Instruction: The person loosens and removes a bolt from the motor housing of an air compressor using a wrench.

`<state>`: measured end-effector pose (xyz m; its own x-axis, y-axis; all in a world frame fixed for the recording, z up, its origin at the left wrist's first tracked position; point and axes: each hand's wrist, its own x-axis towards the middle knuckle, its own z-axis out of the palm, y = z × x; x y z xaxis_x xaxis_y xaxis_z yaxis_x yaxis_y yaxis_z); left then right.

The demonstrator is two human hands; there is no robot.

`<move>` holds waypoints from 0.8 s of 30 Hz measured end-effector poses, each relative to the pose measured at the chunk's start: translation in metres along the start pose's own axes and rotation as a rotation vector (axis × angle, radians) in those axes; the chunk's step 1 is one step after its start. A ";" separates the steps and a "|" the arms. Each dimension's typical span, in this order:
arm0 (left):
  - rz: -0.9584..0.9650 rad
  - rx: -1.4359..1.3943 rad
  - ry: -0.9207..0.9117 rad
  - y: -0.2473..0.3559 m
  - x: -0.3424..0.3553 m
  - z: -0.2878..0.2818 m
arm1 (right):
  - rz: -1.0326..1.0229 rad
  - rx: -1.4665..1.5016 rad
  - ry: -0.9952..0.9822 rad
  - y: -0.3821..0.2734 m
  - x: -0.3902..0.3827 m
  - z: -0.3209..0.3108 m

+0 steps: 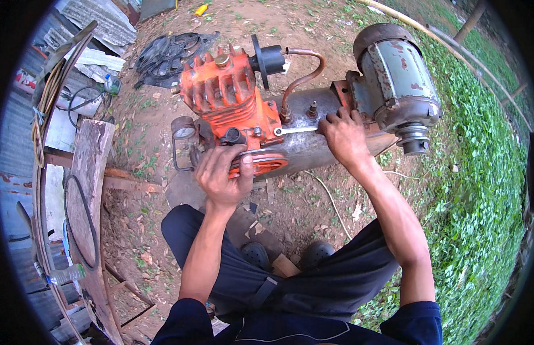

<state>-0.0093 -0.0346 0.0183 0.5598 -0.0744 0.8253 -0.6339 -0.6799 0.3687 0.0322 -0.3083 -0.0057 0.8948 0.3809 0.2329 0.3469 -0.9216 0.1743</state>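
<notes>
An orange finned air compressor pump [218, 89] stands on a worn grey tank [313, 152] in front of me. My left hand [224, 175] rests at the near side of the pump, its fingers closed on the rim of the orange pulley wheel [267, 164]. In my right hand [344, 135] is a silver wrench [298, 130]. The wrench lies nearly level, its ring end at the base of the pump by the tank top. Whether that ring sits around a bolt is too small to tell.
A grey motor [400, 75] with a stepped pulley sits on the tank's right end. A copper pipe [313, 75] arches behind the wrench. A pressure gauge [183, 127] stands left of the pump. Black tangled material [169, 54] lies behind; a wooden plank [90, 190] is at left.
</notes>
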 end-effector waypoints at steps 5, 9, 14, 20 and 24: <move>0.040 0.047 -0.032 0.000 -0.001 -0.002 | -0.017 0.032 0.153 0.017 0.013 0.023; 0.080 0.091 -0.003 -0.002 -0.004 0.000 | 0.022 0.089 0.270 0.029 0.021 0.031; 0.091 0.065 0.015 -0.003 -0.002 0.001 | -0.014 0.092 0.229 0.028 0.024 0.019; 0.029 0.001 -0.004 0.003 0.000 0.000 | -0.036 0.007 0.230 0.020 0.012 -0.028; -0.031 -0.030 0.016 0.005 0.001 -0.001 | 0.180 0.228 0.185 -0.003 -0.013 -0.047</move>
<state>-0.0124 -0.0371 0.0211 0.5710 -0.0420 0.8199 -0.6323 -0.6594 0.4066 0.0060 -0.3071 0.0353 0.8886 0.1986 0.4135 0.2606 -0.9604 -0.0988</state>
